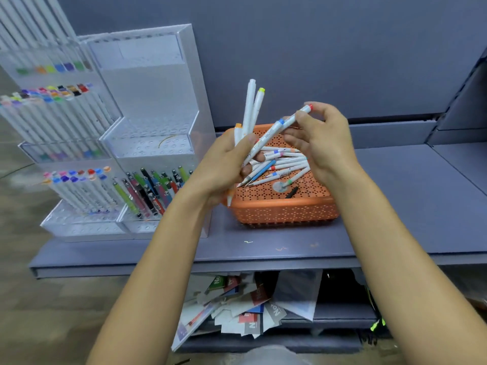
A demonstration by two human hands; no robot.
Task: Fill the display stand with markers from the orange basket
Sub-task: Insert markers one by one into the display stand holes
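The left grip (226,164) is closed around a bundle of markers (249,109), fingers curled about their lower halves, so that the white barrels fan upward above it; one ends in a yellow-green tip and a shorter one in an orange cap. The right grip (324,143), just beside the left and slightly higher, pinches the upper end of a red-tipped marker (303,110) between thumb and fingertips, its other fingers loosely spread. That marker slants down leftward into the left grip's bundle. Directly beneath both grips sits the orange basket (284,209), perforated, resting on a grey-blue shelf (408,201); loose markers (284,164) lie heaped in it just under the right grip's palm. To the left of the left grip stands the display stand (152,143), clear and stepped: its upper tiers of holes are bare, and its lowest tier holds coloured pens (150,191) leaning backward. Farther left of it, white markers (73,188) with coloured caps fill a neighbouring stand. Below the shelf, under both forearms, lies a pile of papers (245,306).
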